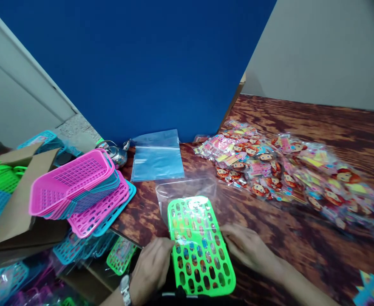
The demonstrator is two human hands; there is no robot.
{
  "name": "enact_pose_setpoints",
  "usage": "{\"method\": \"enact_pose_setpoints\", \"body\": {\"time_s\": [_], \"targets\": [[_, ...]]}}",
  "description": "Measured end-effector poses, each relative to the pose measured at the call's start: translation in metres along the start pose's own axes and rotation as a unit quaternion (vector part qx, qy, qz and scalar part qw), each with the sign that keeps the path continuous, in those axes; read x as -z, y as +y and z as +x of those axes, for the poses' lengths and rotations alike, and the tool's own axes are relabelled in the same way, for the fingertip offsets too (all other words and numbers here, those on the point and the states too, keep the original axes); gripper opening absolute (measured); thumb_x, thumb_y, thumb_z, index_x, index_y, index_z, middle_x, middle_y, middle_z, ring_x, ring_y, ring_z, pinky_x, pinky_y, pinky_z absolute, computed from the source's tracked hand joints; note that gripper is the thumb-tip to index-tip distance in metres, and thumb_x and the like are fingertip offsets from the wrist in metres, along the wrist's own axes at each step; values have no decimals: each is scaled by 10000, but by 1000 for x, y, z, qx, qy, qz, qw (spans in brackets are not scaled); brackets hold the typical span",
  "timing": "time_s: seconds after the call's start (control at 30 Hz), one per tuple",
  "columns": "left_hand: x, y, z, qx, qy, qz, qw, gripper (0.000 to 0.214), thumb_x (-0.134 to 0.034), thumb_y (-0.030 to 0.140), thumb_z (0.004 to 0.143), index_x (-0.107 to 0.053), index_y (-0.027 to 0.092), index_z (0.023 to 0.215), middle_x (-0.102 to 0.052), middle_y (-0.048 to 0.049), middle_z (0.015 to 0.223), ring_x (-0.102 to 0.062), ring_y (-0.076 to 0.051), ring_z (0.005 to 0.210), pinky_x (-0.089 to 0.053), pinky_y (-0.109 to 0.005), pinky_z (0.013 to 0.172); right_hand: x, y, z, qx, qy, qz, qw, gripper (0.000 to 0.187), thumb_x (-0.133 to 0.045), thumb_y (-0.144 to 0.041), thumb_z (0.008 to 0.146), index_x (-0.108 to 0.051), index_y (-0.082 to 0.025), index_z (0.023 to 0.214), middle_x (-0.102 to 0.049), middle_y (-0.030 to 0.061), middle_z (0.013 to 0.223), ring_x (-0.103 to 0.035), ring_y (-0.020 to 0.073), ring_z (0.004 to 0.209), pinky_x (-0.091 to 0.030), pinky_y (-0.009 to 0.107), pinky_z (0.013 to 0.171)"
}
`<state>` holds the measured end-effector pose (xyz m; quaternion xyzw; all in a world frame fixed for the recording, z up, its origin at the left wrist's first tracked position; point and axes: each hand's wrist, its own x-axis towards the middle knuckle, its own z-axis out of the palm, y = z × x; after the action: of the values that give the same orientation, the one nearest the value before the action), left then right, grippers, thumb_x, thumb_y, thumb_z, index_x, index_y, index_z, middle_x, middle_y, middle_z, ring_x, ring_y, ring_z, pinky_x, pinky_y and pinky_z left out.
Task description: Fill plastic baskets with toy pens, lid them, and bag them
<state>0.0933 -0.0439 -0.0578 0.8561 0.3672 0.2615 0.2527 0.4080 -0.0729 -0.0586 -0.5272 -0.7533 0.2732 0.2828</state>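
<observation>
Between my hands is a bright green plastic basket (202, 255) with a slotted lid on top, tilted toward me. Its far end lies inside a clear plastic bag (187, 187), whose loose part stretches beyond it. Coloured printed pieces show blurrily through the slots. My left hand (151, 265), with a watch on its wrist, is closed on the basket's left edge. On the opposite side, my right hand (246, 246) grips the right edge, its fingertips partly hidden behind the rim.
A stack of clear bags (158, 157) lies against the blue panel (161, 72). Nested pink and blue baskets (72, 178) and slotted lids (102, 208) stand at left near a cardboard box (18, 208). Packaged sets (266, 165) spread across the wooden table (301, 238) at right.
</observation>
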Motion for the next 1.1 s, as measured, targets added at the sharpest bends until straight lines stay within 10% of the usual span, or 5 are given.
{"method": "enact_pose_setpoints", "body": {"time_s": [0.17, 0.47, 0.67, 0.9, 1.1], "targets": [[-13, -9, 21, 380, 105, -351, 849, 398, -518, 437, 863, -531, 188, 1174, -593, -93, 1208, -556, -225, 1118, -458, -338, 927, -24, 13, 10, -295, 64, 187, 935, 505, -414, -581, 856, -566, -187, 1133, -649, 118, 1107, -611, 239, 1011, -483, 400, 893], [-41, 7, 59, 382, 50, -656, 649, 567, -463, 562, 853, -558, 141, 1221, -579, -115, 1247, -508, -287, 1188, -328, -444, 1060, -55, -8, 28, -321, 44, 382, 866, 796, -252, -767, 786, -603, -178, 1191, -531, 99, 1307, -429, 289, 1250, -253, 479, 1083], [-38, 10, 43, 417, 29, -591, 690, 523, -522, 496, 847, -524, 165, 1251, -513, -102, 1325, -452, -275, 1243, -313, -414, 1076, -50, -12, 15, -301, -32, 363, 881, 823, -241, -773, 779, -526, -185, 1279, -459, 90, 1376, -299, 281, 1330, -122, 477, 1120], [-22, 15, 26, 373, -74, -436, 815, 587, -486, 511, 857, -434, 180, 1339, -343, -60, 1455, -203, -248, 1378, -132, -384, 1146, -29, -28, -2, -315, -159, 199, 914, 816, -299, -713, 818, -284, -176, 1432, -256, 56, 1491, -184, 273, 1372, -79, 409, 1139], [-14, 16, 0, 289, -171, -450, 828, 578, -483, 514, 858, -412, 226, 1353, -437, -56, 1397, -357, -256, 1310, -243, -382, 1108, -28, -46, -42, -376, -205, 160, 890, 820, -327, -703, 813, -288, -165, 1431, -245, 50, 1493, -188, 265, 1372, -95, 385, 1140]]}}
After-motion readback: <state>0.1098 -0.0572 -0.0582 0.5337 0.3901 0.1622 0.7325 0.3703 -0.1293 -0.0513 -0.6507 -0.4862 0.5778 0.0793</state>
